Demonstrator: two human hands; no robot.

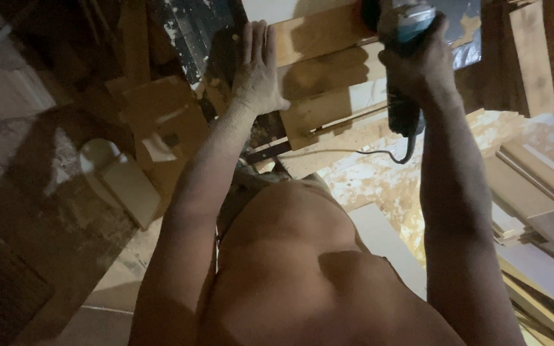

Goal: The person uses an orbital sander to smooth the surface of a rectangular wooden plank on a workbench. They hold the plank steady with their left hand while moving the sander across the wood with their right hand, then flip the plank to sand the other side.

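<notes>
From the head camera, looking down past a bare torso, I see the left hand [259, 70] spread flat, fingers together and palm down, on a stack of pale wooden boards [328, 70]; I judge it pins the boards so they cannot shift. Sawdust coats that hand and forearm. The right hand [418, 64] is wrapped tight around the dark body of a corded power tool [404, 96], its blue-grey head held over the boards' far edge, near the frame's top. The cord [379, 154] trails loose below the grip, clear of the wood. Off to the right lie more planks [533, 192] in a heap, well apart from the work, and scrap wood pieces [161, 122] sit at the left on the dusty floor [20, 192].
</notes>
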